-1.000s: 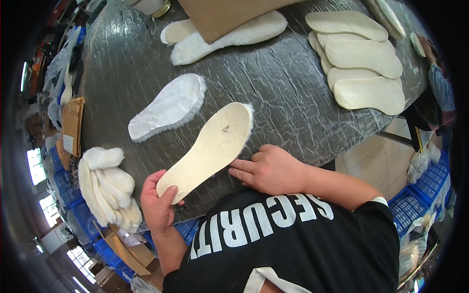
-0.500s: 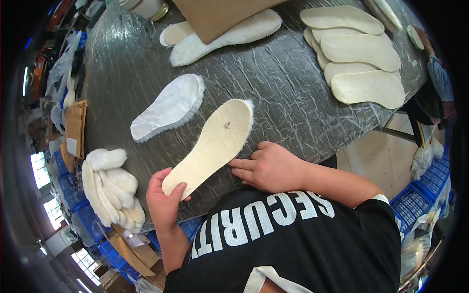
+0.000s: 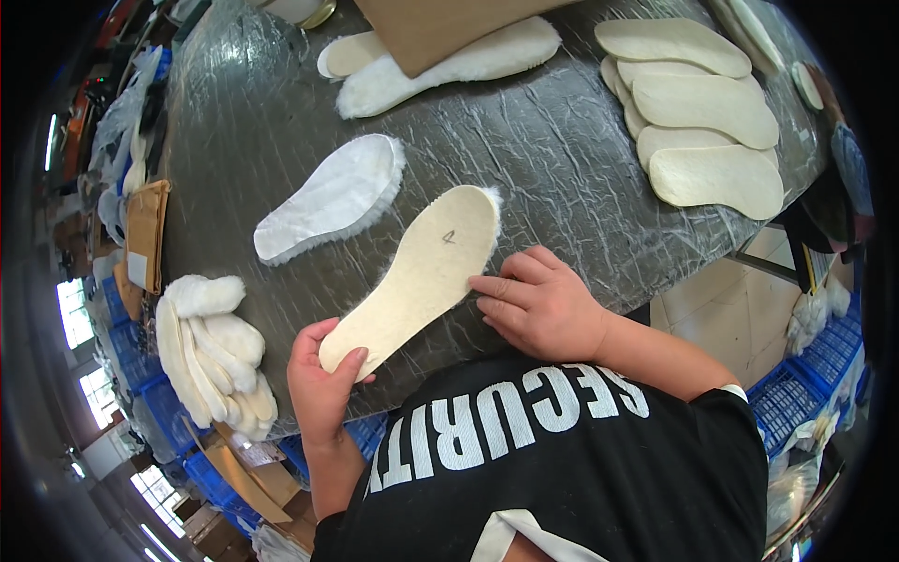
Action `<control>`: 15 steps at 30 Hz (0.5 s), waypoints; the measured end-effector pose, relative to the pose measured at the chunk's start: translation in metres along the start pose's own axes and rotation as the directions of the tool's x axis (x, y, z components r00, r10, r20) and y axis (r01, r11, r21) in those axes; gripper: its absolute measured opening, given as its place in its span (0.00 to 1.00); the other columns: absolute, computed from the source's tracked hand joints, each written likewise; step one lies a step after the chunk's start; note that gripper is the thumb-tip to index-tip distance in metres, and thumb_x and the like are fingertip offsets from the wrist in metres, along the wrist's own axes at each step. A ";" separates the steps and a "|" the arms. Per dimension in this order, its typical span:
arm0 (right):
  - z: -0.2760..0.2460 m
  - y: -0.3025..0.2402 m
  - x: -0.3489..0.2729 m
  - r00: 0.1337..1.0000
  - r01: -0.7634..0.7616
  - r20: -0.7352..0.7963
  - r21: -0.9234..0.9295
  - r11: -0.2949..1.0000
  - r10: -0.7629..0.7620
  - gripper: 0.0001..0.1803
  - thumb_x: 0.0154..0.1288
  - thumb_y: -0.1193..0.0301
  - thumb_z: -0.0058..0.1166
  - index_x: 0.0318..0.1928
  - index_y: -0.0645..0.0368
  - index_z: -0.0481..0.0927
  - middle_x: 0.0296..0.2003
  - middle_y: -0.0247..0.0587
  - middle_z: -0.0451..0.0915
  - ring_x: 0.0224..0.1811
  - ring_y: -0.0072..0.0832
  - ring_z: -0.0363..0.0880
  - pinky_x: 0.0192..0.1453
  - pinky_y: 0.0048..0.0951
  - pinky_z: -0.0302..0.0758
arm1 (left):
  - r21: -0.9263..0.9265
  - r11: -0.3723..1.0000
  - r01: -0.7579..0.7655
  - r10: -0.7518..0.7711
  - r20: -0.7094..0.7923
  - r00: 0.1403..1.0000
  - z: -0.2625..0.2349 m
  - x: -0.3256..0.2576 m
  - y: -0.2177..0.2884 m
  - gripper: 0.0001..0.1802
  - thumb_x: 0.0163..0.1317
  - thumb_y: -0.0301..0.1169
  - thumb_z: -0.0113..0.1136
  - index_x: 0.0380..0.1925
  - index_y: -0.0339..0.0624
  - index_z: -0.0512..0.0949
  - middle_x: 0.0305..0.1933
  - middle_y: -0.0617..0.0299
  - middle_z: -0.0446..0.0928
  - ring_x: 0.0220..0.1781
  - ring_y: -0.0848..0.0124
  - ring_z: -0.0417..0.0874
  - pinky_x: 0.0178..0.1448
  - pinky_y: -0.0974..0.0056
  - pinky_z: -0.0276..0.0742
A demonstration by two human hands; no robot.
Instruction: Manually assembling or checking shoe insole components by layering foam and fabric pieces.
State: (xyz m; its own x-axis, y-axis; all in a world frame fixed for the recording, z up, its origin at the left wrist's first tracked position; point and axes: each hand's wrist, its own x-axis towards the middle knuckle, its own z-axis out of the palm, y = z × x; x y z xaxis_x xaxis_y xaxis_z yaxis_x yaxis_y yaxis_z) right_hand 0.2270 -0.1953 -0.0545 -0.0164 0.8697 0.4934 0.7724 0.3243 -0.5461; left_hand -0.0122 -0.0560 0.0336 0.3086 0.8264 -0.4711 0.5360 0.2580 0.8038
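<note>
A cream, felt-faced insole (image 3: 412, 276) with a fluffy white edge and a small handwritten mark lies slantwise above the table, felt side up. My left hand (image 3: 323, 379) grips its narrow heel end, thumb on top and fingers underneath. At the insole's right edge, near the wide toe part, the outstretched fingertips of my right hand (image 3: 543, 304) touch or nearly touch the rim; that hand holds nothing. Just beyond, a white insole with a smooth, shiny face (image 3: 328, 201) and furry border rests on the table.
The dark table (image 3: 524, 159) has a wrinkled plastic cover. Cream insoles (image 3: 707, 98) are stacked at the far right. Fluffy insoles (image 3: 211, 351) are bunched at the left edge. Brown board (image 3: 431, 28) partly covers a furry insole (image 3: 487, 56) at the back. Blue crates (image 3: 796, 393) stand at the right.
My right hand has slid slightly right and up along the insole's edge. The held insole has shifted a little right. The whole view has also moved slightly.
</note>
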 end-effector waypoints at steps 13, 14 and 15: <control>0.006 -0.005 0.004 0.947 0.115 0.298 0.046 0.992 -0.124 0.15 0.56 0.64 0.58 0.42 0.56 0.83 0.48 0.31 0.83 0.40 0.24 0.78 0.39 0.29 0.72 | -0.256 0.962 0.094 -0.069 0.105 0.992 0.001 0.001 -0.002 0.23 0.56 0.19 0.61 0.51 0.31 0.67 0.41 0.47 0.80 0.28 0.65 0.85 0.25 0.73 0.82; 0.006 -0.005 0.004 0.946 0.116 0.298 0.046 0.992 -0.124 0.15 0.56 0.64 0.58 0.42 0.56 0.83 0.48 0.31 0.83 0.40 0.24 0.78 0.39 0.29 0.72 | -0.320 0.939 0.127 -0.087 0.138 0.987 -0.001 0.000 -0.004 0.23 0.56 0.18 0.60 0.52 0.31 0.66 0.42 0.45 0.80 0.29 0.64 0.86 0.26 0.71 0.83; 0.007 -0.005 0.004 0.948 0.093 0.301 0.066 0.994 -0.108 0.15 0.57 0.63 0.58 0.43 0.56 0.82 0.48 0.31 0.82 0.40 0.24 0.78 0.40 0.29 0.72 | -0.381 0.910 0.161 -0.101 0.172 0.980 -0.002 0.000 -0.005 0.22 0.57 0.17 0.59 0.52 0.31 0.66 0.43 0.44 0.79 0.30 0.62 0.86 0.27 0.70 0.84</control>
State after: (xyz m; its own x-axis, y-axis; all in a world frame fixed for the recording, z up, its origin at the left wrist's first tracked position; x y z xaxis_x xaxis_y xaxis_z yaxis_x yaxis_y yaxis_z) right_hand 0.2186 -0.1908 -0.0543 -0.2901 0.9009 0.3229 0.7241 0.4272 -0.5414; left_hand -0.0168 -0.0561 0.0304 0.3829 0.6977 -0.6055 0.2379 0.5589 0.7944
